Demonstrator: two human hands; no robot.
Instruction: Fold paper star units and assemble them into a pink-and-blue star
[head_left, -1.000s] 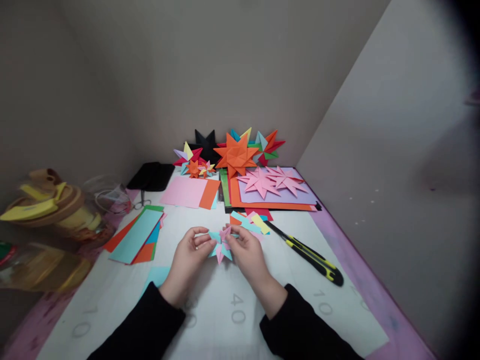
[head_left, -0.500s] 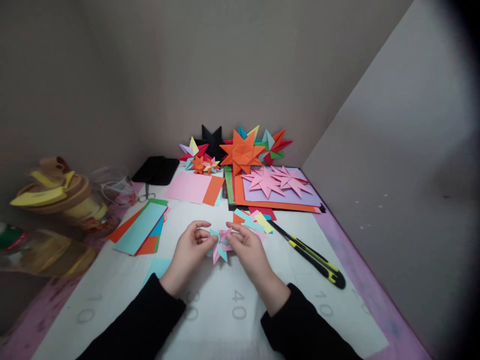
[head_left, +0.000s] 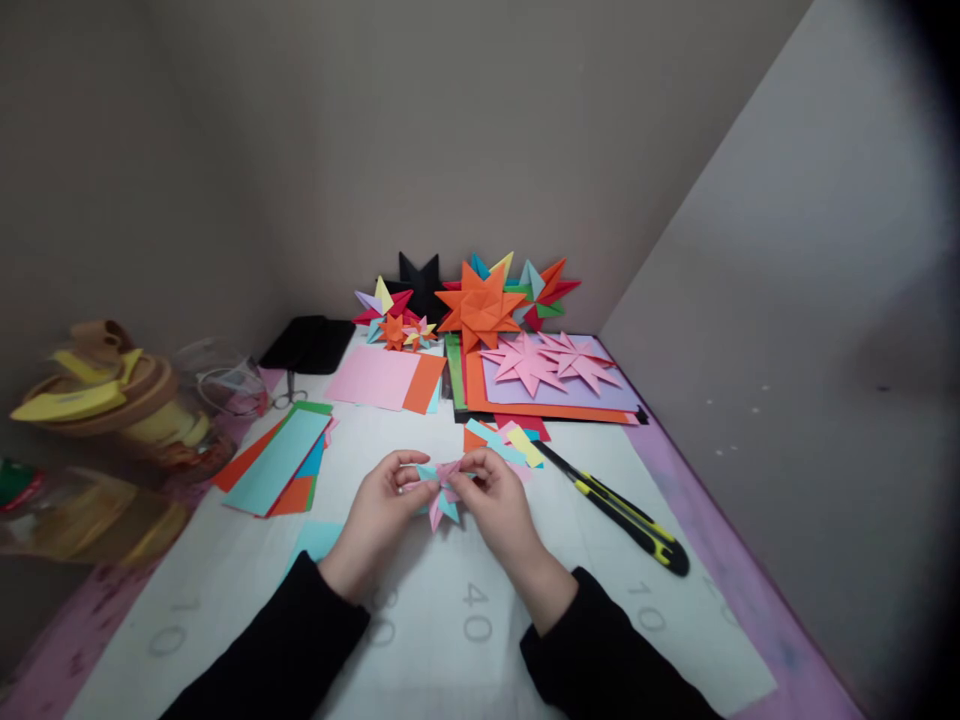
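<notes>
1. The black-and-yellow cutter (head_left: 622,518) lies aslant on the white mat (head_left: 435,650). Its tip is just beside the short paper strips (head_left: 526,448); its thick end is near the mat's right edge.
2. The small pink-and-blue paper star (head_left: 436,512) is to the left of the cutter, held between the two hands. I cannot tell if it touches the mat.
3. The left hand (head_left: 379,510), on the side of the star away from the cutter, pinches the star with thumb and fingers.
4. The right hand (head_left: 499,505), between the star and the cutter, pinches the other side of it. A band of mat separates this hand from the cutter's handle.
5. To the right of the cutter, the mat ends, the pink border of the table (head_left: 731,560) follows, and then the wall (head_left: 787,330) limits the room.
6. Beyond the cutter, the stack of coloured sheets (head_left: 555,403) carries two pink stars (head_left: 525,365). Well left of the cutter, the fanned paper pieces (head_left: 277,465) lie near the mat's left edge.
</notes>
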